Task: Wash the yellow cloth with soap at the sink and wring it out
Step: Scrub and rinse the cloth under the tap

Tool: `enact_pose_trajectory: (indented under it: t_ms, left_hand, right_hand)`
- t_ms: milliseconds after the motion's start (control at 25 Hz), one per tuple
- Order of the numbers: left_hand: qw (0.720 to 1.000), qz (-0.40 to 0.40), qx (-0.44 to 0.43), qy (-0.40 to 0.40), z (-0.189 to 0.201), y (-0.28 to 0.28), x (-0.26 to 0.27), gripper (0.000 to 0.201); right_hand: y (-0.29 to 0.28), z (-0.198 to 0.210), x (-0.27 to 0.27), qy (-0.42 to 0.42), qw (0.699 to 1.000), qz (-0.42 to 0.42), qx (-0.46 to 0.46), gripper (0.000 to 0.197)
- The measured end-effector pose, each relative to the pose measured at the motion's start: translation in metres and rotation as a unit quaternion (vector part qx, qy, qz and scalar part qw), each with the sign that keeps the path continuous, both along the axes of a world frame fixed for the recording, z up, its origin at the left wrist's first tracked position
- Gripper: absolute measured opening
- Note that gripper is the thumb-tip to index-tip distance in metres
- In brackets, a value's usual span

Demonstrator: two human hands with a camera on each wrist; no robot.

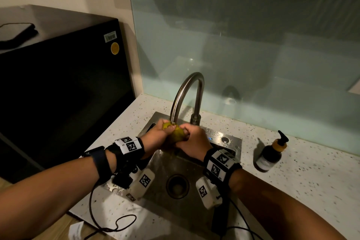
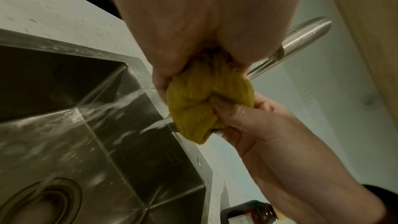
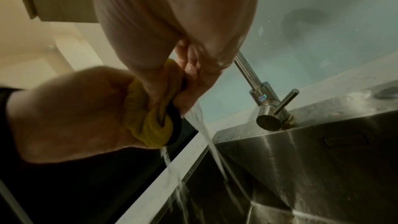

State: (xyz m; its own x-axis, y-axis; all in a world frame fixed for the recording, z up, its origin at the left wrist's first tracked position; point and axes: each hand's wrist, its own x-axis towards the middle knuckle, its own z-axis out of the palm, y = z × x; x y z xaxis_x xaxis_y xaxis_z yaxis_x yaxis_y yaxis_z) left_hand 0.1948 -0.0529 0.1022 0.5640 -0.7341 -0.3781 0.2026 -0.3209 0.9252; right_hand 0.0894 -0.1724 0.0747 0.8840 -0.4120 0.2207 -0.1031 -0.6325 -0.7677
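Overhead, both hands — left hand, right hand — clench the balled cloth under the tap, over the sink's far edge. Wrist views: cloth runs hand to hand — twist opposingly.

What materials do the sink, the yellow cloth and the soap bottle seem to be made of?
Sink: brushed stainless steel, grey with dull reflections. Yellow cloth: soft terry-like fabric, looped texture, bunched in both hands. Soap bottle: dark amber glass or plastic, glossy; which one is unclear.
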Motion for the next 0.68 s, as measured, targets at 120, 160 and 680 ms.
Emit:
enact_pose_trajectory:
  t_ms: [120, 160, 680]
  left_hand:
    - [0.999, 0.007, 0.017, 0.033, 0.003, 0.004, -0.002, 0.07]
    - [0.999, -0.008, 0.013, 0.05, 0.004, 0.005, -0.004, 0.075]
    - [0.997, -0.064, 0.001, 0.052, 0.007, 0.002, -0.002, 0.017]
  right_hand:
    - [0.001, -0.004, 0.001, -0.048, 0.998, -0.024, -0.041, 0.011]
    - [0.003, -0.006, 0.003, -0.056, 0.997, -0.03, -0.054, 0.01]
    - [0.004, -0.007, 0.002, -0.058, 0.998, 0.021, -0.021, 0.037]
